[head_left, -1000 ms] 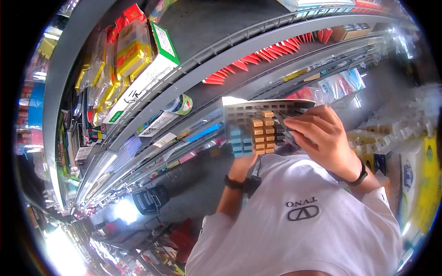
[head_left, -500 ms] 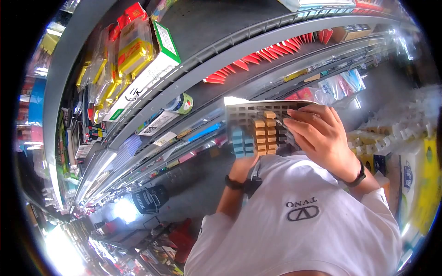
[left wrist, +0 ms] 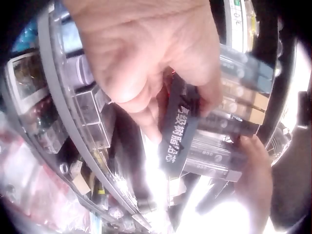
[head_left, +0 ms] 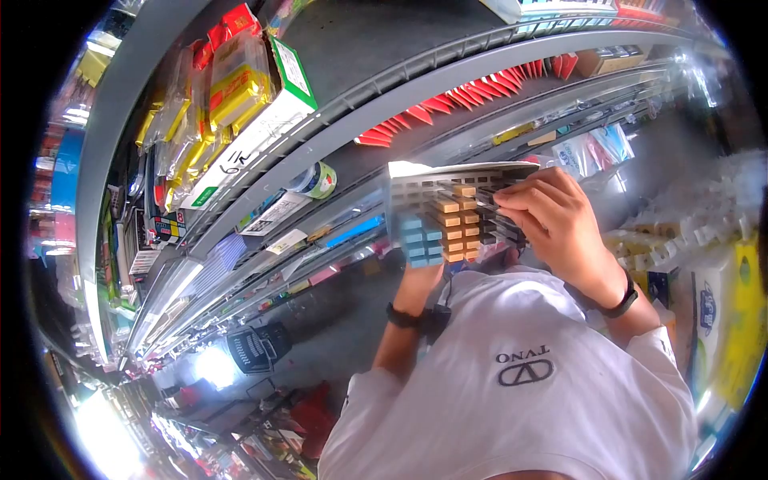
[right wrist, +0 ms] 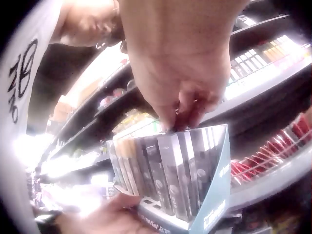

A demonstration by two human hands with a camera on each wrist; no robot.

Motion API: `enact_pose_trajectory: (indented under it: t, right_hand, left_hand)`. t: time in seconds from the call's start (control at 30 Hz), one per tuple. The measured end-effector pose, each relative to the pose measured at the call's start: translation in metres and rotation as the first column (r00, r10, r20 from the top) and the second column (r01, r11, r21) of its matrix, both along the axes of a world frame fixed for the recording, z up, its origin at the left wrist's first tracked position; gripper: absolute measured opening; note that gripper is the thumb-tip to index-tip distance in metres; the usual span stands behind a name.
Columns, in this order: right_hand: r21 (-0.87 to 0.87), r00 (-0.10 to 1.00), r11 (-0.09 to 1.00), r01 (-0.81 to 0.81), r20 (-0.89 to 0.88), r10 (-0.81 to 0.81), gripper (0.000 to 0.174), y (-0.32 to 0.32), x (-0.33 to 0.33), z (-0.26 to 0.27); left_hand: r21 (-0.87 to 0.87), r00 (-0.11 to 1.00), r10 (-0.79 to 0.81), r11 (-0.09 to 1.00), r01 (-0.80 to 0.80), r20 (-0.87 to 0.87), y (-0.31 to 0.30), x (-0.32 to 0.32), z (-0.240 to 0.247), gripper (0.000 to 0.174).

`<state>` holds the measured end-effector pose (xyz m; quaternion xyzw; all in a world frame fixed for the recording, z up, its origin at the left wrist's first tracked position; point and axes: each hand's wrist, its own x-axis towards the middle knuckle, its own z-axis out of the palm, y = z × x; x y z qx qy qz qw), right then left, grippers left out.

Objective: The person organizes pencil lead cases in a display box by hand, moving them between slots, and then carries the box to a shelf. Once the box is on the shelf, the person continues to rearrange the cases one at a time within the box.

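My left hand (head_left: 422,282) holds a display box (head_left: 416,170) from beneath, its fingers mostly hidden in the head view. In the left wrist view, the left hand (left wrist: 151,53) has its thumb and fingers round the dark box side (left wrist: 176,139). Slim clear cases stand in slots: blue-ended ones (head_left: 422,244), orange-ended ones (head_left: 460,232) and dark ones (right wrist: 170,180). My right hand (head_left: 560,220) pinches at the top of a dark case at the box's right part; in the right wrist view its fingertips (right wrist: 180,127) touch the case tops.
Left of the box, a shelf (head_left: 344,112) bears yellow packets (head_left: 240,88) in a white carton with a green edge. Red packets (head_left: 448,100) line the shelf beyond. Wrapped yellow and white packs (head_left: 720,304) stand at the right. A dark basket (head_left: 260,348) is at lower left.
The box and left hand have risen slightly in the head view. My right hand has moved up a little, its fingers drawn closer together at the dark cases.
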<state>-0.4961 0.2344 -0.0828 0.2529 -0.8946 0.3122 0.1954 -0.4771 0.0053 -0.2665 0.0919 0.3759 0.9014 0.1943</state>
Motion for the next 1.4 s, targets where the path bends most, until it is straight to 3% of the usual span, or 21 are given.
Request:
enact_pose_trajectory:
  t: [0.2, 0.37, 0.5, 0.63, 0.77, 0.87, 1.0, 1.03, 1.13, 1.27, 1.4]
  right_hand:
    - [-0.013, 0.997, 1.0, 0.009, 0.071, -0.008, 0.016, 0.0, 0.0, -0.001]
    - [-0.053, 1.0, 0.998, -0.027, -0.005, 0.027, 0.016, -0.007, 0.0, 0.001]
    - [-0.048, 1.0, 0.999, -0.018, -0.022, 0.017, 0.017, -0.007, 0.001, 0.004]
    - [-0.012, 1.0, 1.0, -0.029, 0.003, 0.029, 0.018, -0.006, 0.003, 0.006]
    - [-0.009, 1.0, 1.0, -0.02, -0.008, 0.02, 0.018, -0.008, 0.004, 0.003]
    - [0.007, 1.0, 1.0, -0.023, -0.012, 0.023, 0.019, -0.008, 0.003, 0.003]
    - [0.045, 1.0, 0.999, 0.005, 0.001, -0.005, 0.02, -0.002, -0.005, 0.002]
    - [0.044, 1.0, 0.999, -0.009, 0.011, 0.009, 0.023, -0.001, -0.004, 0.002]
    - [-0.008, 0.998, 1.0, 0.017, -0.054, -0.018, 0.025, -0.004, -0.008, 0.003]
    - [-0.059, 0.993, 0.997, 0.056, -0.097, -0.061, 0.025, 0.01, -0.012, 0.016]
    - [-0.107, 0.997, 0.994, 0.023, -0.065, -0.03, 0.022, 0.036, -0.014, 0.018]
  left_hand:
    - [0.072, 0.999, -0.021, 0.997, 0.019, 0.026, -0.002, -0.001, -0.021, 0.061]
    - [0.113, 0.998, -0.044, 0.993, 0.039, 0.042, -0.003, -0.001, -0.041, 0.059]
    - [0.118, 0.995, -0.038, 0.993, 0.027, 0.097, 0.0, 0.003, -0.02, 0.057]
    - [0.36, 0.984, -0.152, 0.926, 0.111, 0.088, 0.0, -0.003, 0.001, 0.054]
    - [0.314, 0.988, -0.089, 0.948, 0.044, 0.129, 0.002, 0.002, 0.026, 0.052]
    - [0.278, 0.994, -0.086, 0.958, 0.065, 0.064, -0.002, -0.002, 0.015, 0.053]
    - [-0.031, 0.995, 0.054, 0.998, -0.057, -0.08, 0.003, 0.002, 0.006, 0.058]
    - [-0.014, 1.0, -0.004, 1.0, 0.004, -0.004, -0.001, 0.001, -0.002, 0.062]
    - [-0.023, 0.995, -0.053, 0.998, 0.052, -0.08, 0.004, 0.0, 0.0, 0.063]
    - [0.064, 0.971, 0.02, 0.997, -0.036, 0.238, 0.014, 0.0, 0.006, 0.057]
    - [0.041, 0.947, 0.125, 0.989, -0.144, 0.296, 0.029, -0.002, 0.01, 0.049]
